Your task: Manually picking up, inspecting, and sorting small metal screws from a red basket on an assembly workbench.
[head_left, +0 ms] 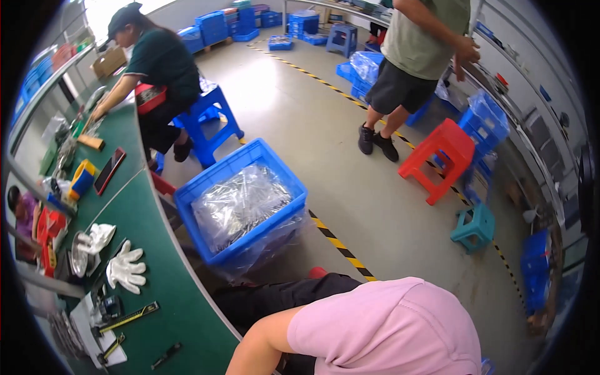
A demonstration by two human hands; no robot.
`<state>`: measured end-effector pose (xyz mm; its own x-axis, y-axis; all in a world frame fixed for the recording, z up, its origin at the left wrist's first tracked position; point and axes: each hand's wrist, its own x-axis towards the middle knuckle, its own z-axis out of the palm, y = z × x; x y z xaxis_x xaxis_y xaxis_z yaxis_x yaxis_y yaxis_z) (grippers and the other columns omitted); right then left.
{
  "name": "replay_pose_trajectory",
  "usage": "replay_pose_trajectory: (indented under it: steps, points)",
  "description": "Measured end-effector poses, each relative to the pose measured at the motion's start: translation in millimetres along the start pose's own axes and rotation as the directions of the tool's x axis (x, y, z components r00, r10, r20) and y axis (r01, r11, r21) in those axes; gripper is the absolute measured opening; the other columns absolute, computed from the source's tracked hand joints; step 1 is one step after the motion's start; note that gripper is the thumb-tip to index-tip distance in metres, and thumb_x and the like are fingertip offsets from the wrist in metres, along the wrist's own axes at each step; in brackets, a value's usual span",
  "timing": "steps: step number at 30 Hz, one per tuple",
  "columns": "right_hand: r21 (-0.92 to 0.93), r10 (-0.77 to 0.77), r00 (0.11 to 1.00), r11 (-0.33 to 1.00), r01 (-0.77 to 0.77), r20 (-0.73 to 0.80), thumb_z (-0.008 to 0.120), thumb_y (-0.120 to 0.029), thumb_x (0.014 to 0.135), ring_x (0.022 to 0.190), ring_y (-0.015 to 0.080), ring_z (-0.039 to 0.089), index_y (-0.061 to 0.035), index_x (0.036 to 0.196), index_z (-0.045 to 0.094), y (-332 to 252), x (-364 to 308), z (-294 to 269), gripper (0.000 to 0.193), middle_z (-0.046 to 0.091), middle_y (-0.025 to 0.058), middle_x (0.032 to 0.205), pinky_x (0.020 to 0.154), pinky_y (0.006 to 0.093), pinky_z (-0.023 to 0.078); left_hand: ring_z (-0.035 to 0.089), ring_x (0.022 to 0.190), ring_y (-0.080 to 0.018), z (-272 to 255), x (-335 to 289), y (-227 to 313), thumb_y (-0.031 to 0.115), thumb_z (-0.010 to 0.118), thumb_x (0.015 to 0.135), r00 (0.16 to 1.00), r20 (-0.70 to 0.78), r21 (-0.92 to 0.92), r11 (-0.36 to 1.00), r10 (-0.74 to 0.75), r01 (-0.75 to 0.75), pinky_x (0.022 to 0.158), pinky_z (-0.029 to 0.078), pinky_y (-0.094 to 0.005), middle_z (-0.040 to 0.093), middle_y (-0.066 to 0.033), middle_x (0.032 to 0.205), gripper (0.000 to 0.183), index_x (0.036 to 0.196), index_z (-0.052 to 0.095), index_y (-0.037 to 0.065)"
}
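Neither of my hands shows. A bare arm (pixel 259 344) in a short pink sleeve (pixel 387 325) bends across the lower edge, and its hand lies outside the picture. Close to that arm, the green-topped bench (pixel 187 337) carries a white glove (pixel 127 267), lying flat with its fingers spread. Beside it are a tape measure (pixel 111 306) with a yellow-and-black strip pulled out, and a small dark pen-like object (pixel 165 355). On the floor by the bench, a blue crate (pixel 289 178) holds many thin shiny metal pieces (pixel 240 206) in clear plastic.
A seated co-worker (pixel 153 69) handles things at the bench's far end. Another person (pixel 412 50) stands at the upper right. Stools in blue (pixel 215 122), red (pixel 440 153) and teal (pixel 475 226) stand about. A phone (pixel 110 170) and a yellow-blue tape roll (pixel 81 179) lie on the bench.
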<state>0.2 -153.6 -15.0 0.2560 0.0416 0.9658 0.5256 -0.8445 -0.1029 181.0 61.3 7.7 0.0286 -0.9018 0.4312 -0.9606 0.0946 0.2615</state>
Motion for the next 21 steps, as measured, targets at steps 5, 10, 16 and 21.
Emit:
replay_pose_trajectory:
  steps: [5,10,16,21]
  points:
    - [-0.105,0.165,0.984,0.982,-0.157,0.07,0.056,-0.035,0.082,0.071,0.0313,0.058,-0.0093,0.061,0.056,-9.0,0.7,-24.7,0.033,0.061,0.0118,0.072,0.064,0.042,0.043,0.061,0.081,-0.0331,31.0,40.0,-13.1,0.024,0.062,0.083,0.995,-0.071,-0.225,0.971,0.066,-0.08,0.075,0.05,-0.033,0.062,-0.0218,0.097,0.032,0.101,0.063,-0.002]
    - [-0.106,0.213,0.971,0.974,-0.201,0.112,0.048,-0.022,0.084,0.064,0.0303,0.058,-0.0079,0.06,0.054,10.2,-14.4,43.0,0.028,0.059,0.0123,0.063,0.062,0.0434,0.043,0.061,0.083,-0.033,62.2,64.3,-0.8,0.026,0.059,0.085,0.985,-0.172,-0.385,0.918,0.035,-0.099,0.076,0.05,-0.0343,0.061,-0.0213,0.099,0.034,0.104,0.061,-0.002]
    - [0.069,0.349,0.886,0.92,-0.386,0.304,0.048,-0.023,0.08,0.062,0.0322,0.058,-0.0036,0.07,0.054,3.1,1.5,-11.9,0.022,0.057,0.0138,0.065,0.055,0.0434,0.044,0.06,0.085,-0.0328,100.4,96.5,3.6,0.028,0.055,0.086,0.972,-0.225,-0.574,0.815,-0.072,-0.073,0.076,0.05,-0.0358,0.059,-0.0208,0.103,0.037,0.108,0.058,-0.001]
    - [0.046,0.403,0.859,0.898,-0.438,0.315,0.049,-0.023,0.081,0.066,0.032,0.058,-0.0045,0.078,0.053,28.7,-26.1,16.6,0.019,0.057,0.0137,0.07,0.058,0.043,0.045,0.059,0.087,-0.0327,127.3,133.0,17.8,0.03,0.052,0.088,0.957,-0.26,-0.715,0.692,-0.127,-0.102,0.076,0.05,-0.0371,0.058,-0.0203,0.105,0.039,0.111,0.055,-0.001]
